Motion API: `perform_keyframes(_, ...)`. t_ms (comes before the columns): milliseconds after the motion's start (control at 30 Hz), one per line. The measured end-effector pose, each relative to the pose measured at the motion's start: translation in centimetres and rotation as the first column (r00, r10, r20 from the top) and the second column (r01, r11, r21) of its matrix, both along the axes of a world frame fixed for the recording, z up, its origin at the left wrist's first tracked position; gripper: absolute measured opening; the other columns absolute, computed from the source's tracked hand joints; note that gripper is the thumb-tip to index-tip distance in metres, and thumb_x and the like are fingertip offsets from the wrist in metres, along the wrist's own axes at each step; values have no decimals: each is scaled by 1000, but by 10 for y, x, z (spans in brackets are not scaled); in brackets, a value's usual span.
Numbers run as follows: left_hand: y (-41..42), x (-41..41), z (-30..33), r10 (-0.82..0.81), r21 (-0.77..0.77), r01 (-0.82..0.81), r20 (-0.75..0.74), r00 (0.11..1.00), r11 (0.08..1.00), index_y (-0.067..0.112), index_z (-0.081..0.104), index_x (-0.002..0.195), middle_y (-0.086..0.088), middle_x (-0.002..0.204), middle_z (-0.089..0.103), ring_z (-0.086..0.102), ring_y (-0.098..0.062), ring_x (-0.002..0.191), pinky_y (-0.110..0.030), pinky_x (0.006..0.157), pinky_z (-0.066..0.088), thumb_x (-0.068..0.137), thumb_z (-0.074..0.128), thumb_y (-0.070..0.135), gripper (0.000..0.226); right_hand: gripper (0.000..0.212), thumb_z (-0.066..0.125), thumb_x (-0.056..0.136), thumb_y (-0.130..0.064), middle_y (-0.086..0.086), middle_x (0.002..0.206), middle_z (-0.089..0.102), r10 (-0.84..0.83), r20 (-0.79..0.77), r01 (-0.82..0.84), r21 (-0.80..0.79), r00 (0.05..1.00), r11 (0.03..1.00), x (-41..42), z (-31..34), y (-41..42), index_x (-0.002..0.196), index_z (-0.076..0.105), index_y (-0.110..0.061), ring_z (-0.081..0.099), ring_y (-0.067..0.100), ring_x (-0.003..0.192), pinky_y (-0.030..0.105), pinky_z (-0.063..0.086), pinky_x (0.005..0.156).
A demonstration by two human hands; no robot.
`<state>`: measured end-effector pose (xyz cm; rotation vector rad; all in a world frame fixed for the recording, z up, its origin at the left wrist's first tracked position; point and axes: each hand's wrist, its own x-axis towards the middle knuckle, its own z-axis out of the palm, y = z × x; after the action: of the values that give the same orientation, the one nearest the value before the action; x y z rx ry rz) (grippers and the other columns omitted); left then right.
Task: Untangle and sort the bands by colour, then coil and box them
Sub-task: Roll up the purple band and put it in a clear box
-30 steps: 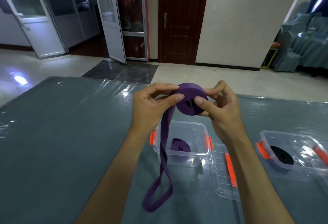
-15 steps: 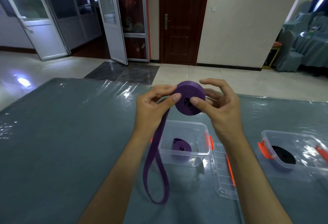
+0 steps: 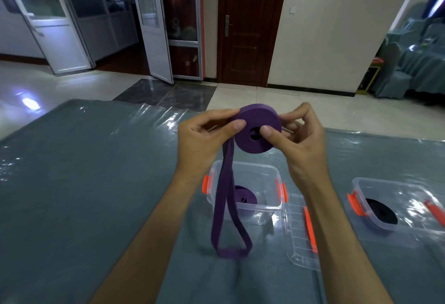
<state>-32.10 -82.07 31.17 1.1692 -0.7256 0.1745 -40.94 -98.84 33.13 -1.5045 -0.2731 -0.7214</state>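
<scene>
The flat purple elastic band (image 3: 256, 133), mostly coiled, sat above the clear plastic box with orange latches (image 3: 277, 204); you pinched it with your left hand (image 3: 204, 140) and right hand (image 3: 301, 142), both curled round it. Coiling looked underway: next, you needed to wind in the hanging loop (image 3: 228, 231), then box it.

Cream wall (image 3: 337, 27), dark wooden door (image 3: 245, 27), white glass doors (image 3: 154, 22) ajar, glossy tiled floor (image 3: 277, 104), covered chairs (image 3: 414, 63) right, grey-clothed table (image 3: 84, 171)
</scene>
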Motion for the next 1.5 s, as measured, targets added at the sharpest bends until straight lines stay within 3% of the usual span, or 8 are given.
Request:
perform_keyframes(167, -2, -1, -4, -86, 30, 89, -84, 993, 996, 18, 76, 116, 6, 113, 80, 75, -14, 111, -22, 93, 58, 86, 78, 12, 30, 36, 84, 89, -22, 7, 109, 80, -42, 38, 43, -21, 998, 999, 1, 1, -5, 117, 63, -33, 79, 28, 99, 34, 65, 79)
perform_keyframes(333, 1, 0, -1, -74, 92, 75, -22, 997, 993, 18, 75, 117, 10, 110, 80, 76, -11, 107, -19, 90, 58, 86, 80, 2, 35, 35, 84, 88, -27, 5, 106, 77, -21, -47, 19, -51, 999, 999, 4, -10, -3, 101, 54, -39, 78, 27, 95, 28, 63, 73)
perform_keyframes(500, -2, -4, -7, -99, 110, 104, -48, 994, 988, 17, 72, 123, 8, 115, 79, 74, -13, 113, -20, 95, 57, 90, 76, 4, 36, 46, 82, 91, -24, 2, 114, 77, -87, 35, 90, -72, 996, 993, 6, -12, -2, 129, 60, -37, 77, 24, 102, 28, 63, 79)
perform_keyframes(700, 6, 3, -5, 42, 104, -39, -28, 999, 994, 16, 80, 107, 2, 105, 82, 78, -17, 101, -23, 86, 60, 81, 86, 15, 27, 33, 86, 85, -30, 6, 107, 79, -9, -75, 5, -53, 997, 999, 4, -11, -5, 100, 58, -27, 79, 27, 96, 31, 65, 73)
perform_keyframes(900, 4, 3, -7, -104, 128, 114, -77, 992, 985, 21, 76, 117, 4, 113, 80, 76, -13, 107, -21, 91, 58, 84, 81, 11, 35, 32, 85, 86, -13, 4, 103, 80, -103, 8, 103, -11, 995, 995, 5, -14, -2, 108, 65, -25, 79, 21, 94, 25, 61, 76)
perform_keyframes(1000, 11, 7, -3, -27, 95, 22, 47, 999, 995, 18, 78, 109, 0, 111, 80, 76, -18, 105, -26, 91, 60, 84, 84, 7, 28, 31, 80, 88, -13, 2, 98, 80, 45, -108, -50, -45, 993, 998, 1, -18, -3, 102, 52, -16, 79, 21, 90, 26, 63, 75)
perform_keyframes(1200, 11, 4, -7, -142, 135, 144, -25, 990, 980, 29, 73, 126, -3, 125, 76, 72, -19, 118, -24, 97, 58, 92, 75, 4, 41, 41, 82, 90, -14, 7, 116, 78, -42, 6, 43, -69, 999, 997, -1, -13, -1, 122, 61, -29, 78, 27, 104, 36, 65, 83)
perform_keyframes(1500, 10, -3, -19, -47, 16, 49, -96, 994, 999, 25, 77, 118, -3, 118, 79, 75, -24, 113, -29, 95, 60, 90, 80, 9, 32, 42, 86, 87, -26, 7, 116, 77, -36, -16, 34, -88, 999, 995, -2, -12, 3, 120, 64, -39, 77, 29, 106, 44, 65, 88)
